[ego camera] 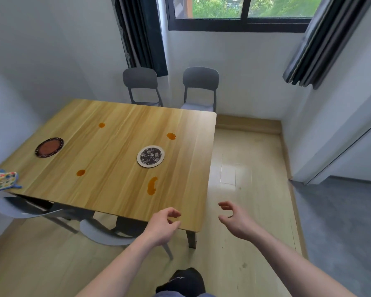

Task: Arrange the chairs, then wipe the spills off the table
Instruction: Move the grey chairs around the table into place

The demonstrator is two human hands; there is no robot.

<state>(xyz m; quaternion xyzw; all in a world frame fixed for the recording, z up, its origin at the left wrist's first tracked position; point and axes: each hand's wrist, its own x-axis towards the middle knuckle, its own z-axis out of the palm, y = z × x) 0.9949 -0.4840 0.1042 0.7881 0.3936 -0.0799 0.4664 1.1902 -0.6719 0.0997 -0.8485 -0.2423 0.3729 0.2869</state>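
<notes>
Left hand (pixel 162 227) over the worktop (pixel 116 151) near corner, grip loosely curled, empty, right hand (pixel 234 221) beside the worktop likewise, four orange spills (pixel 152 185) on the worktop, near chairs (pixel 103 231) half hidden beneath it

A wooden desk (pixel 116 146) is standing on a pale floor (pixel 244 189). Lying on it are four orange spills (pixel 152 185), a dark brown mat (pixel 49 147) at the left, a floral mat (pixel 151 156) near the middle, and a patterned cloth (pixel 2 180) overhanging the left corner.
</notes>
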